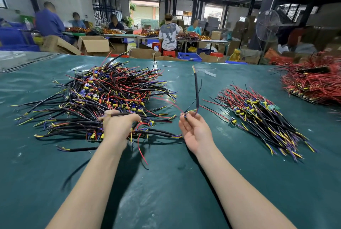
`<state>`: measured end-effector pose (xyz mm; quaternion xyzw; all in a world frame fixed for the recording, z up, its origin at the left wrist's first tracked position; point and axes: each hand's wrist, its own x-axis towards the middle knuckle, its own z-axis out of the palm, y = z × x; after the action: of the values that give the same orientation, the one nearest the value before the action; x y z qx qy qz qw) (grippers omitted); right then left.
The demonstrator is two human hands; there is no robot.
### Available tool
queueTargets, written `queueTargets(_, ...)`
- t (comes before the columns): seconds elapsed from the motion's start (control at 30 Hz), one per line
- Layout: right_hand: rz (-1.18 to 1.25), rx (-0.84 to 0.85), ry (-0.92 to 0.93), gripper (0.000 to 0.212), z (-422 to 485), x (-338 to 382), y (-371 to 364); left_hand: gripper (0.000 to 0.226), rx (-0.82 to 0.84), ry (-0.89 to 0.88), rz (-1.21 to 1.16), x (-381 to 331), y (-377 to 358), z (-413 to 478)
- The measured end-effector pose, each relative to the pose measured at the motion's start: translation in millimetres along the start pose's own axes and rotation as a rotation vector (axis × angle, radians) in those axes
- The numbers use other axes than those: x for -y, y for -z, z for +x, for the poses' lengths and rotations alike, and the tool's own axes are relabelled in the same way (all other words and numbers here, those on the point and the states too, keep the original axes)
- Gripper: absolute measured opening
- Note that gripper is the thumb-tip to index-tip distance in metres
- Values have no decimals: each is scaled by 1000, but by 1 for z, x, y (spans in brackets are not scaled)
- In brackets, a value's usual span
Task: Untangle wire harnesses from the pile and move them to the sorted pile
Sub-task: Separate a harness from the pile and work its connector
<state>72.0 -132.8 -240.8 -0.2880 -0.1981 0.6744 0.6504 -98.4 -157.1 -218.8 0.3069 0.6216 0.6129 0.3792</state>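
A big tangled pile of wire harnesses (103, 97), black sleeves with red, yellow and blue leads and small boards, lies on the left of the green table cover (166, 182). The sorted pile (262, 116) lies to the right with its harnesses roughly aligned. My left hand (117, 127) is blurred at the near edge of the tangled pile and grips a black wire there. My right hand (196, 131) is raised between the piles, palm toward me, and pinches the board end of one harness (197, 92), whose black sleeve stands upright.
A heap of red-wired boards (313, 84) lies at the far right of the table. Small white scraps (210, 73) lie near the far edge. Beyond the table are cardboard boxes (95, 45), a standing fan (267, 25) and several people at other benches.
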Motion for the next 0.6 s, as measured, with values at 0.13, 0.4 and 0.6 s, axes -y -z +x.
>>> queueTargets(0.13, -156, 2, 112, 27, 1, -7, -2, 8, 98, 147, -407, -8, 7, -3)
queueTargets(0.4, -395, 171, 210, 25, -4, -14, -6, 9, 415, 57, -258, -2, -28, -36)
queueTargets(0.6, -772, 339, 325, 41, -13, -22, -12, 19, 401, 111, -338, 11, -38, -40)
